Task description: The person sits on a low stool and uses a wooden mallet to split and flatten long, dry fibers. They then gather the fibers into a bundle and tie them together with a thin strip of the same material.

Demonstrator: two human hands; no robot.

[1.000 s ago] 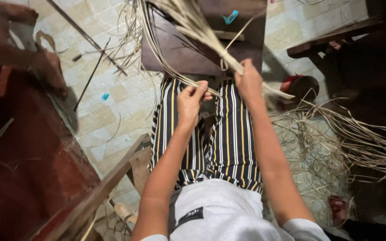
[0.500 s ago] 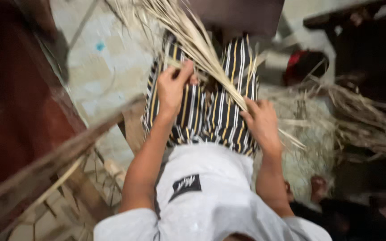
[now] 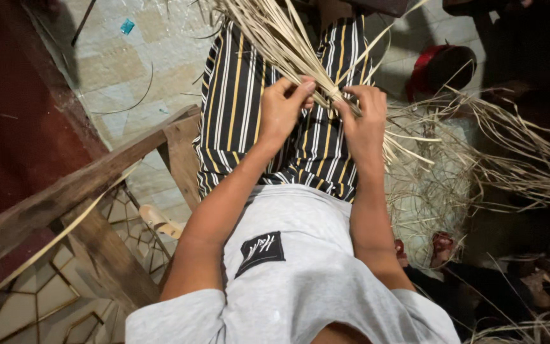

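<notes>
A bundle of pale dried straw strips [image 3: 275, 38] runs from the top of the view down to my lap, over black trousers with white and yellow stripes [image 3: 237, 108]. My left hand [image 3: 282, 109] pinches the bundle from the left, thumb and fingers closed on it. My right hand [image 3: 364, 121] grips the same bundle just to the right, where the strips narrow. The two hands almost touch. Loose ends fan out past my right hand.
A heap of loose straw [image 3: 479, 159] lies on the floor at the right. A rough wooden frame [image 3: 97, 185] slants across the left. A red and black object [image 3: 440, 67] sits at the upper right. Pale floor tiles [image 3: 122, 70] show at upper left.
My right hand has come up from lower on my lap to meet the left on the bundle. The view has shifted closer over my lap.
</notes>
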